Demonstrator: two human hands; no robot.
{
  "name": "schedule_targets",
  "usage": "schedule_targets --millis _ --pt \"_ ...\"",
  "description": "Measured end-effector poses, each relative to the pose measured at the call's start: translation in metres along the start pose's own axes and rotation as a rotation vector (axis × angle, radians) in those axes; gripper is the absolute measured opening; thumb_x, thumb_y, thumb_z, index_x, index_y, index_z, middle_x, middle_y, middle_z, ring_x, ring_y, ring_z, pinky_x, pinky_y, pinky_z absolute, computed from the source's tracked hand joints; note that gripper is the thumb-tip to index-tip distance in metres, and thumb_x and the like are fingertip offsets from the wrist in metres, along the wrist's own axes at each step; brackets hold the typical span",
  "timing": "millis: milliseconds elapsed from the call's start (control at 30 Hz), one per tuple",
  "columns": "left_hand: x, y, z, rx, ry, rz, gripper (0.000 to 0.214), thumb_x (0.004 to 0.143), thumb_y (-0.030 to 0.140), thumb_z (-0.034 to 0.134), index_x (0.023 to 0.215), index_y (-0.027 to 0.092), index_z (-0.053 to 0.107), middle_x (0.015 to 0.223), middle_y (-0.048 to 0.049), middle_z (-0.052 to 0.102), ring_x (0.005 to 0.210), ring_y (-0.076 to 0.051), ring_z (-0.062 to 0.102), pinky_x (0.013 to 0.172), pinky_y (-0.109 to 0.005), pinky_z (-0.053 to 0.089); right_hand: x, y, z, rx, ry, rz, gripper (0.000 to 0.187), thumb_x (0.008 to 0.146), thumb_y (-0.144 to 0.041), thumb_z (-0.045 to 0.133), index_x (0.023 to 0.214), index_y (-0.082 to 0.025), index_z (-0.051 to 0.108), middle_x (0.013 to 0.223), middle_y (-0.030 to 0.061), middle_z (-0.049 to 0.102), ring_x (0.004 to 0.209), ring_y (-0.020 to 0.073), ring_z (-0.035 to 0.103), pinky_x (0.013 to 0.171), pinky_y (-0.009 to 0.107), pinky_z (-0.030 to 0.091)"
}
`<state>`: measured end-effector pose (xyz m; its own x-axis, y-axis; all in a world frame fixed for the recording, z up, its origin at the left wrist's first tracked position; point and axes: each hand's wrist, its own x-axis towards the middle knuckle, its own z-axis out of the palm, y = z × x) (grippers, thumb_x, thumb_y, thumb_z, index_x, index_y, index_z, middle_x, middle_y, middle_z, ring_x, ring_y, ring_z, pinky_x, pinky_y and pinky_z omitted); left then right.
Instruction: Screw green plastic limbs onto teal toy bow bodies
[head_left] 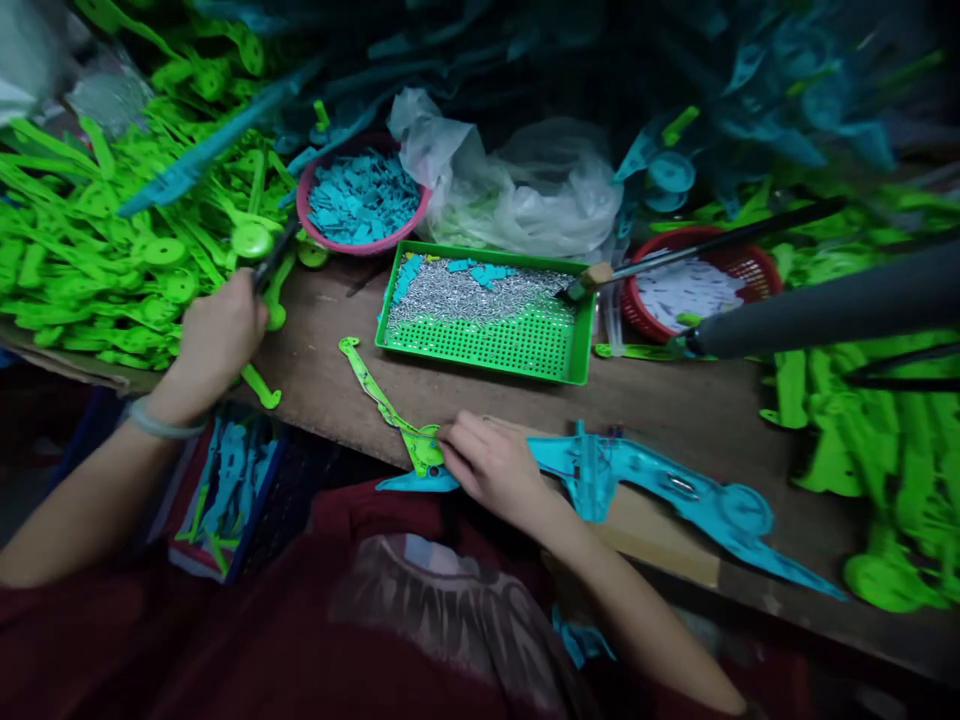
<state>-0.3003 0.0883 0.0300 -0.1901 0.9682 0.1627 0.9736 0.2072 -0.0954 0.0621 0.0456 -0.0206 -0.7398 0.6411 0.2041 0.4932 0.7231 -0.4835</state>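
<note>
Nearer the person than the green tray (484, 347), a long blue part (675, 490) lies along the edge of the counter (315, 310), a green lever (371, 387) angling up from its left end. Of the two hands, the right hand (491, 465) has bent fingers closed on the lever's wide end, over the blue part. Left of the tray, the left hand (225, 325) is curled nearly closed beside a dark, slim object (277, 257); shadow and blur make it hard to tell whether it grips that. A pink bowl (363, 247) of blue pieces sits just behind the tray's left end.
</note>
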Motion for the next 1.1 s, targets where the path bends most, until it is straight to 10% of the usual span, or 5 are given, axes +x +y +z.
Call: schedule_targets --millis 233,400,700,933,1100 --pt "-0.011 -0.016 -0.009 -0.252 -0.006 -0.198 0.038 0.086 0.04 0.059 0.114 0.013 0.063 0.095 -0.0071 0.069 0.086 -0.025 0.062 0.08 -0.039 0.052 0.0 0.003 -0.001 0.054 -0.005 0.006 0.02 0.099 -0.023 0.046 0.092 -0.018 0.064 0.08 0.0033 0.06 0.069 0.0147 0.052 0.061 0.029 0.033" --pt "-0.044 0.001 0.002 -0.154 0.299 0.127 0.045 0.089 0.036 0.061 0.128 0.014 0.055 0.131 -0.0165 0.054 0.121 -0.036 0.05 0.099 -0.055 0.045 -0.002 0.003 -0.001 0.057 0.003 -0.007 0.02 0.099 -0.023 0.046 0.098 -0.018 0.065 0.08 0.0033 0.06 0.069 0.0144 0.053 0.06 0.028 0.034" --pt "-0.055 0.005 0.014 -0.293 0.246 0.351 0.031 0.091 0.019 0.054 0.121 0.016 0.061 0.132 -0.0173 0.059 0.128 -0.036 0.052 0.107 -0.056 0.043 0.002 -0.002 -0.004 0.073 0.019 0.005 0.019 0.098 -0.023 0.048 0.098 -0.017 0.066 0.077 0.0025 0.059 0.066 0.0127 0.055 0.058 0.025 0.039" --pt "-0.101 0.073 0.004 -0.7 0.122 0.814 0.036 0.088 0.012 0.061 0.122 0.023 0.058 0.116 -0.008 0.069 0.111 -0.022 0.065 0.095 -0.041 0.056 0.006 -0.005 -0.007 0.166 0.019 0.081 0.015 0.096 -0.023 0.052 0.096 -0.017 0.066 0.076 0.0022 0.057 0.067 0.0119 0.055 0.059 0.024 0.041" --pt "-0.11 0.101 0.026 -0.781 0.094 0.825 0.024 0.091 0.009 0.055 0.114 0.015 0.06 0.109 -0.0094 0.072 0.107 -0.022 0.065 0.093 -0.04 0.057 0.008 -0.008 -0.006 0.177 0.006 0.159 0.015 0.096 -0.022 0.052 0.09 -0.017 0.065 0.075 0.0018 0.056 0.065 0.012 0.054 0.059 0.025 0.041"
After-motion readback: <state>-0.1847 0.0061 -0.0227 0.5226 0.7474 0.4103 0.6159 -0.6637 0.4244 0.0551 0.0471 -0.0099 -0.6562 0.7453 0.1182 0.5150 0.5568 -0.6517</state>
